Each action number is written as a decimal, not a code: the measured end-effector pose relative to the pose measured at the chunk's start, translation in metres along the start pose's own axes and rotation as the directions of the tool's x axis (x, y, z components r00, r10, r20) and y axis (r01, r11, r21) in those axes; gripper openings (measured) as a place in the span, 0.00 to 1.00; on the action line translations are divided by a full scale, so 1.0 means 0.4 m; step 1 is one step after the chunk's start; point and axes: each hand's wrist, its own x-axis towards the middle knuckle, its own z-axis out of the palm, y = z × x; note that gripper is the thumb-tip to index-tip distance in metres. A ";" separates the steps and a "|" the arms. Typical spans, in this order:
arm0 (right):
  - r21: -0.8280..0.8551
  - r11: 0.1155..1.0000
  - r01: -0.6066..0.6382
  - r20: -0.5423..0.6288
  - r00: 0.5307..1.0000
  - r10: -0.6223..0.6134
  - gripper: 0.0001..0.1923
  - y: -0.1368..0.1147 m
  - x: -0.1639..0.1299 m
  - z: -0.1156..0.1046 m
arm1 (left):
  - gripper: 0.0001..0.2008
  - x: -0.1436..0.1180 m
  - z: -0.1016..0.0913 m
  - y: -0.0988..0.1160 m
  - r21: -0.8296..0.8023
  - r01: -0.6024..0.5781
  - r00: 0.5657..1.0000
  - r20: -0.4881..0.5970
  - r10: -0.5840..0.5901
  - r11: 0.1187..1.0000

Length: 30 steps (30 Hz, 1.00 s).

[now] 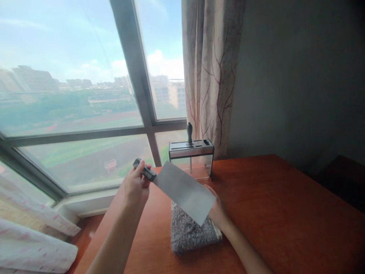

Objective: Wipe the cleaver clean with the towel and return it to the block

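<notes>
Cleaver (185, 194) out of rack (182, 153) (frame ctr), hiding part of towel (192, 238) (lower ctr); L hand (138, 182) grips handle; R hand (218, 211) part-hidden by blade, hold n/a: can't tell.

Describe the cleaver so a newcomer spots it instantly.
Find the reddish table by the window. Over the cloth, the left hand holds the cleaver by its dark handle. Its broad flat blade sets it apart from the shaggy cloth.
</notes>
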 end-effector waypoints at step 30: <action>0.083 0.812 -0.577 0.561 0.701 0.441 0.22 -0.113 0.063 -0.062 | 0.24 -0.001 -0.204 -0.212 0.573 0.075 0.996 -0.081 -0.035 0.816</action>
